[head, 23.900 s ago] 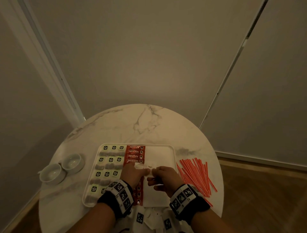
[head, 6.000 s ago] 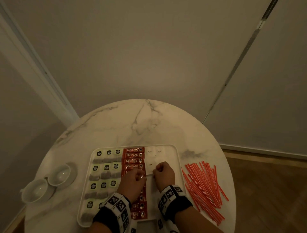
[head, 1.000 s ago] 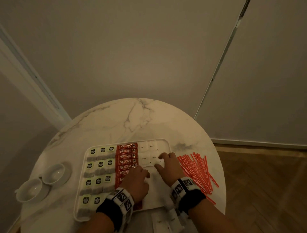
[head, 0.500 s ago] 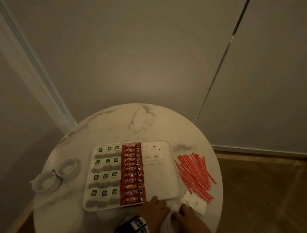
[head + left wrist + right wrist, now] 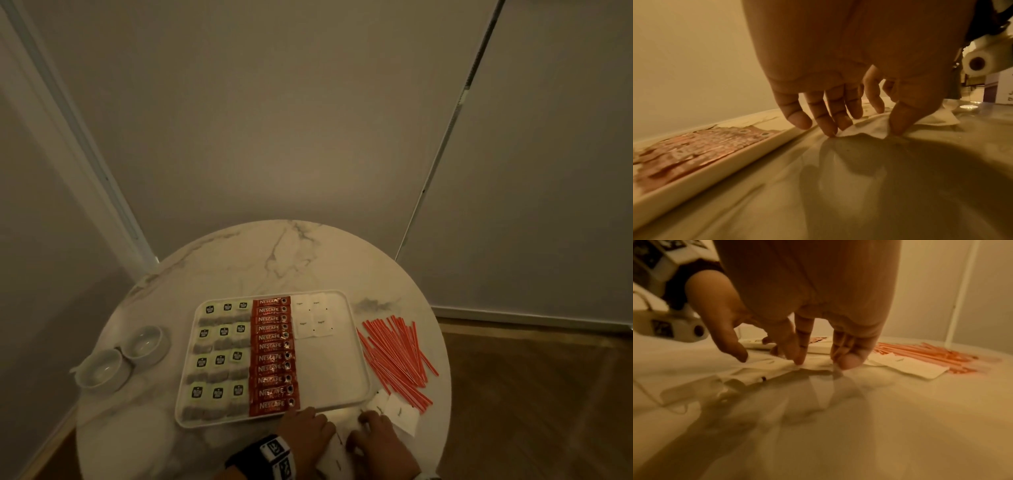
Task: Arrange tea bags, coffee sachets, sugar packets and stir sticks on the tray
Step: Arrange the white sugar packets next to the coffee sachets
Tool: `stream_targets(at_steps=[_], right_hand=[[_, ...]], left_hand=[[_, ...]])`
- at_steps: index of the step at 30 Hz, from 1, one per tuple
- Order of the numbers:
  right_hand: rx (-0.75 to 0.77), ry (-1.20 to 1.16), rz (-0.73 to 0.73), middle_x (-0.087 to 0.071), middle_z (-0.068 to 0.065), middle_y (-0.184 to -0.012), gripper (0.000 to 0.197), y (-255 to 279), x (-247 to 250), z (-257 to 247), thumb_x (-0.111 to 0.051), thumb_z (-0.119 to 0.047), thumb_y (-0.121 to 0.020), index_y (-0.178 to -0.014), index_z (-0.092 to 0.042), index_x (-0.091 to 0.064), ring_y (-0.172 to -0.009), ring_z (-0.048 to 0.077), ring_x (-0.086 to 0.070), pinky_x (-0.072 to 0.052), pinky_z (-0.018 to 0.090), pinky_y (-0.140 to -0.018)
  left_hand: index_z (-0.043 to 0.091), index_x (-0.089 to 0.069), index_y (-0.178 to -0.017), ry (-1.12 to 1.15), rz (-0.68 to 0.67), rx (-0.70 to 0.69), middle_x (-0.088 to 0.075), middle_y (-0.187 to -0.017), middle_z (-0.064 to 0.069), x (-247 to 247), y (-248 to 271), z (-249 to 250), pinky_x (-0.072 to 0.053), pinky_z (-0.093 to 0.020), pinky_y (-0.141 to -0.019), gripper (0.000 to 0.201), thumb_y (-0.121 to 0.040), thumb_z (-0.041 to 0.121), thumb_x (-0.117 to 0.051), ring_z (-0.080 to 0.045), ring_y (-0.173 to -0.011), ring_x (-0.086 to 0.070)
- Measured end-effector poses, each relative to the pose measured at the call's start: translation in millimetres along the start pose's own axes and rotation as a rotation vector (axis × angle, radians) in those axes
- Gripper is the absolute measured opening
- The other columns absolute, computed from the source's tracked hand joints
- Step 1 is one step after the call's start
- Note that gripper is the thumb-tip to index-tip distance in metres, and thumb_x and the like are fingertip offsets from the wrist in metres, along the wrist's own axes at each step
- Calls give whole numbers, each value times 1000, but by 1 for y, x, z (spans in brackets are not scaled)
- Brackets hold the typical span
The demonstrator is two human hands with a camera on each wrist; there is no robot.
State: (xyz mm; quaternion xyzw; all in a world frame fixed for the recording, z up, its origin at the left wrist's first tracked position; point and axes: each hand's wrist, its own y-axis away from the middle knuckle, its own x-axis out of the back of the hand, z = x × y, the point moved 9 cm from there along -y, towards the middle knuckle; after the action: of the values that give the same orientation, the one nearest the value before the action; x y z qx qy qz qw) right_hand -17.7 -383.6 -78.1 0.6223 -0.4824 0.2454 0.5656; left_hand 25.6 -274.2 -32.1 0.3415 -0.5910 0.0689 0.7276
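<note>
**Both hands on loose sugar packets at the near table edge**

I count twelve tea bags [image 5: 219, 356] on the tray [image 5: 342, 394], four rows of three, filling its left part. Next to them one column of eleven red coffee sachets [image 5: 273, 356], touching edge to edge. Four sugar packets [image 5: 313, 318] sit in a two-by-two block at the tray's far right-of-centre; the rest of the tray's right side is bare. Stir sticks [image 5: 397, 359] lie in a loose red heap on the table [image 5: 291, 260] just right of the tray, too many and too overlapped to count. Two small white bowls [image 5: 121, 356] touch each other on the table, left of the tray.

Loose sugar packets [image 5: 394, 411] lie off the tray, on the table by its near right corner; I see at least three, the exact number is hidden under the hands.

My left hand [image 5: 305, 435] is just in front of the tray's near rim, fingers spread and pointing down, thumb and fingertips [image 5: 830, 128] pinching the edge of a white packet [image 5: 865, 128] against the table. My right hand [image 5: 380, 442] is beside it, fingertips [image 5: 800, 360] pressing down on another packet [image 5: 777, 369]; whether it actually grips I cannot tell, the view is blurred. One more packet [image 5: 912, 368] lies just right of that hand, touching the stick heap.
</note>
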Motion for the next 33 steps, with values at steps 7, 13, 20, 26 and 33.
stream_targets(at_steps=[7,13,20,26,33], right_hand=[[8,53,29,-59,-1,-88,53,-1,10,-13,-86,-32,-46,-89,-28,-55,-81,20,-62,-51,36,-60],[-34,19,63,-41,6,-131,41,-14,9,-11,-47,-28,-89,-126,-13,-44,-126,25,-39,-32,34,-106],[-37,-66,-11,-39,10,-138,44,-27,13,-12,-48,-25,-91,-131,-7,-44,-126,26,-44,-36,34,-105],[15,-262,-140,-50,-11,-82,27,-23,40,-11,-69,-25,-80,-72,-31,-44,-91,15,-56,-41,21,-72],[56,-1016,-171,-63,2,-78,25,-28,95,-20,-72,-6,-80,-103,-14,-66,-59,14,-54,-46,27,-56]], left_hand=[[5,-48,-123,221,-120,159,-53,-127,-17,-22,17,-32,-40,-39,-101,30,-99,20,-42,-33,-117,-51],[19,-55,-92,1057,11,360,-61,-88,4,-12,36,-69,-53,-25,-70,14,-81,25,-61,-15,-82,-64],[-9,-52,-99,1955,92,371,-67,-77,-22,13,41,-66,-56,-38,-62,18,-81,-10,-48,-35,-70,-67],[10,-53,-112,1964,279,419,-64,-76,-18,26,42,-74,-52,-38,-58,43,-81,-14,-35,-31,-60,-61],[14,-63,-103,1759,309,455,-68,-77,-6,41,23,-72,-53,-34,-60,23,-82,18,-71,-16,-55,-54]])
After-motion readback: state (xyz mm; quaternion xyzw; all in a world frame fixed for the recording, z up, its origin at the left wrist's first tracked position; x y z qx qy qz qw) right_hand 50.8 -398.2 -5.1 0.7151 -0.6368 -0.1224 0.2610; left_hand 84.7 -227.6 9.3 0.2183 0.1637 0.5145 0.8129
